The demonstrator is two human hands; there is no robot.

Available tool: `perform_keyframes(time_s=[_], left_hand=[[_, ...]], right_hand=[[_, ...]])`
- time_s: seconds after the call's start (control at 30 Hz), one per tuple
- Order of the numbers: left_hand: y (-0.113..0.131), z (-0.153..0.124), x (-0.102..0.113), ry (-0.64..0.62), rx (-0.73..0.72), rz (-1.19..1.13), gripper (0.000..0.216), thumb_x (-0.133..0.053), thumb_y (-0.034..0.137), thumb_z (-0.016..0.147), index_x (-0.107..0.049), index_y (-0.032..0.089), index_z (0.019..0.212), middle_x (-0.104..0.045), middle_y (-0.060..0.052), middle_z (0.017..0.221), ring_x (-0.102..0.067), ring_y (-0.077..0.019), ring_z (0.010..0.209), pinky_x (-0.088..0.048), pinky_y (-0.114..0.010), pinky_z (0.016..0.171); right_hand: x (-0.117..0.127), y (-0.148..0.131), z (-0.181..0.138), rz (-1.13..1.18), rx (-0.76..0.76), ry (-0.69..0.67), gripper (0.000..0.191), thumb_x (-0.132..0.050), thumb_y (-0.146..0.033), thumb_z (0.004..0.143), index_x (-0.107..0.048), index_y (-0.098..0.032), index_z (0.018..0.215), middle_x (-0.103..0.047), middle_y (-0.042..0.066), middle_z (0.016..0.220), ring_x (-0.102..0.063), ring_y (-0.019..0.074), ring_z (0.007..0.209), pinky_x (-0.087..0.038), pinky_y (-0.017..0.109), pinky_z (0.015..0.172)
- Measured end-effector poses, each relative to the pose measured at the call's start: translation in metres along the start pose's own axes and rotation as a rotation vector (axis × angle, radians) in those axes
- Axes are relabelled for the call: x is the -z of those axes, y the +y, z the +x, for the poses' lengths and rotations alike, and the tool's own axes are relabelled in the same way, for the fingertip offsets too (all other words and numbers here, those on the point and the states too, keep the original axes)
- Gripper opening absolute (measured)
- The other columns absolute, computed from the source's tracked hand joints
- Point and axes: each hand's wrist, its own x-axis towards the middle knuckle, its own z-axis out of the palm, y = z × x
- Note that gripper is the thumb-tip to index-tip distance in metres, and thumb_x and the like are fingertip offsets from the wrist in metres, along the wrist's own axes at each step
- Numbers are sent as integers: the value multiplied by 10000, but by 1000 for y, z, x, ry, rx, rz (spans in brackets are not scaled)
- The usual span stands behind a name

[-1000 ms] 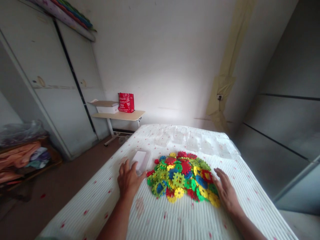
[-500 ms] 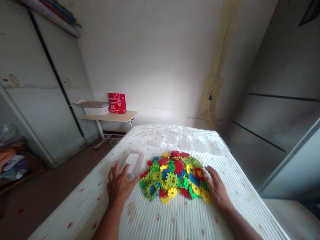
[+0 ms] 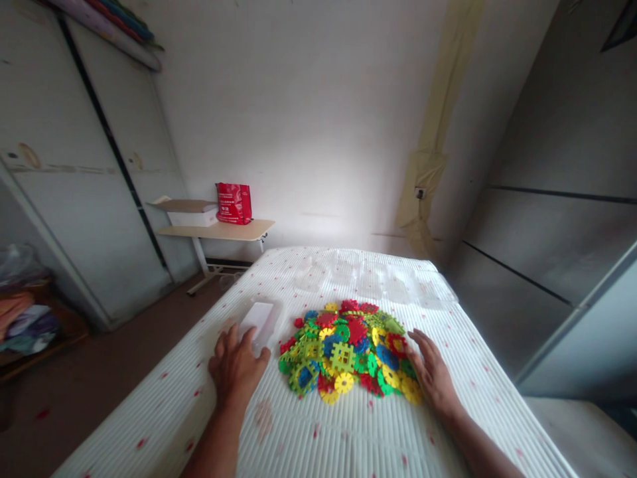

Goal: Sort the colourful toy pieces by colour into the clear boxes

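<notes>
Centrally, between the fingers of both hands: mound of notched plastic pieces point(image 3: 351, 358) in red, yellow, green and blue.
Pieces are flat and thin; round discs with toothed or slotted rims and lime-green square plates with cut-out windows overlap at varied angles. Left hand point(image 3: 236, 368): fingers spread apart and curved, left of the mound, at the near side of a clear container point(image 3: 273, 325) showing a white slab point(image 3: 256, 317); contact cannot be determined. Right hand point(image 3: 434, 377): fingers slightly apart, extended along the mound's right edge; contact cannot be determined. Ribbed white bed cover point(image 3: 298, 438) lies beneath.
</notes>
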Motion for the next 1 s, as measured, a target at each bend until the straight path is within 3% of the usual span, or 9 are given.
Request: perform_keyframes(time_s=[0.13, 0.23, 0.4, 0.53, 0.73, 1.0], left_hand=[[4, -2, 3, -15, -3, 13, 497, -441, 442, 786, -507, 256, 1242, -331, -89, 1416, -202, -321, 1324, -241, -607, 980], [6, -3, 5, -18, -11, 13, 539, -472, 484, 771, -496, 250, 1256, -326, -91, 1424, -169, -322, 1336, -202, -614, 996], [5, -4, 6, 73, -35, 14, 493, -456, 463, 797, -525, 237, 1230, -348, -107, 1413, -210, -322, 1325, -196, -605, 1001], [6, -4, 5, 118, -47, 11, 441, -478, 400, 801, -556, 225, 1198, -369, -112, 1406, -207, -311, 1333, -193, -572, 1019], [5, 1, 1, 151, -64, -43, 367, -471, 308, 805, -602, 218, 1136, -436, -112, 1355, -270, -303, 1310, -218, -554, 1021], [4, 1, -5, 185, -79, -71, 371, -499, 313, 788, -604, 228, 1133, -444, -105, 1349, -271, -309, 1307, -223, -544, 1019]], right_hand=[[1, -10, 28, -148, 203, 37, 358, -444, -405, 870, -577, -209, 1138, -572, 113, 1216, -509, 258, 1111, -442, 442, 890], [-3, -41, 71, -261, 312, 1, 301, -423, -305, 885, -609, -192, 1093, -641, 105, 1106, -498, 261, 1085, -394, 428, 876], [-41, -100, 147, -500, 236, -276, 358, -361, -170, 876, -550, -173, 1180, -604, 111, 1187, -409, 249, 1165, -278, 424, 939], [-89, -118, 185, -593, 175, -414, 418, -314, -116, 875, -458, -164, 1265, -567, 150, 1229, -380, 256, 1188, -242, 479, 934], [-129, -119, 204, -628, 167, -469, 430, -299, -40, 847, -491, -163, 1213, -620, 166, 1121, -465, 264, 1090, -230, 534, 906], [-131, -124, 192, -632, 295, -535, 374, -324, -82, 853, -536, -190, 1141, -644, 134, 1076, -497, 241, 1038, -162, 531, 946]])
